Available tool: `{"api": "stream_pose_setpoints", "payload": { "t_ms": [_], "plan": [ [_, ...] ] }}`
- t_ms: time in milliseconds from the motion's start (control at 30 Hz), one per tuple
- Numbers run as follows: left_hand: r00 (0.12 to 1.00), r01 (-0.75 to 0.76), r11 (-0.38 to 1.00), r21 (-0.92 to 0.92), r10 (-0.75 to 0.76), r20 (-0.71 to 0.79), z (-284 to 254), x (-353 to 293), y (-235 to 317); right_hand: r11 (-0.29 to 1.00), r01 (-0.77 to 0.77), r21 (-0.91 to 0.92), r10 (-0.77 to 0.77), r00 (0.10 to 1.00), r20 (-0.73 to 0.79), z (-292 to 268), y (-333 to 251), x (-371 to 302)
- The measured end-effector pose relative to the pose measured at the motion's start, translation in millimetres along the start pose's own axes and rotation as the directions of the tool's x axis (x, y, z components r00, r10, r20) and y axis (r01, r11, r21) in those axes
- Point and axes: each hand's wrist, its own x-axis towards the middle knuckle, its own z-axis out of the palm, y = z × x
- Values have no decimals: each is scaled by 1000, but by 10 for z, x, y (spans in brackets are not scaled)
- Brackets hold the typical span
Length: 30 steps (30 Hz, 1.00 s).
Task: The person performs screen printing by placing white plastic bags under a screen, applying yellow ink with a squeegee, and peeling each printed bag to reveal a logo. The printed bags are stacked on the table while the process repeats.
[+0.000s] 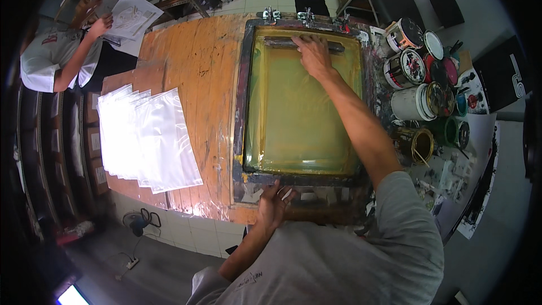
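A screen-printing frame [243,107] with dark edges and a yellow-green mesh [302,107] lies on the wooden table. At its far end a dark squeegee [276,41] rests crosswise on the mesh. My right hand [314,55] reaches over the screen and is closed on the squeegee, fingers over its top. By the near edge of the frame is my left hand [273,204], its fingers apart and slightly bent, with nothing seen in it. Whether its fingertips touch the frame I cannot tell. Metal hinge clamps [305,17] sit along the far edge of the frame.
Clear plastic sheets or bags [164,141] lie overlapping on the wooden table [195,68] at left. Paint tubs [405,69] and an open can with a stick [415,146] crowd the right. Another person [70,51] holds printed sheets at the far left.
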Motion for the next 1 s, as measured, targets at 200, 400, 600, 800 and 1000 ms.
{"api": "stream_pose_setpoints", "payload": {
  "t_ms": [200,400,600,800,1000],
  "plan": [
    [995,-100,987,124,97,28,16,-90,-28,991,12,136,-31,990,137,-481,-462,-919],
    [993,-101,984,144,90,78,63,-60,-32,987,-18,162,7,997,73,-1236,-1346,-2474],
    [992,-124,973,192,119,38,-11,85,-124,922,-250,297,101,894,437,-1634,-1547,-2753],
    [992,-112,968,223,123,-36,24,168,-183,996,-61,66,45,975,216,-1146,-1391,-2687],
    [992,-90,972,219,106,-64,-13,289,-202,997,-47,67,43,997,67,-779,-1301,-2787]
  ]
}}
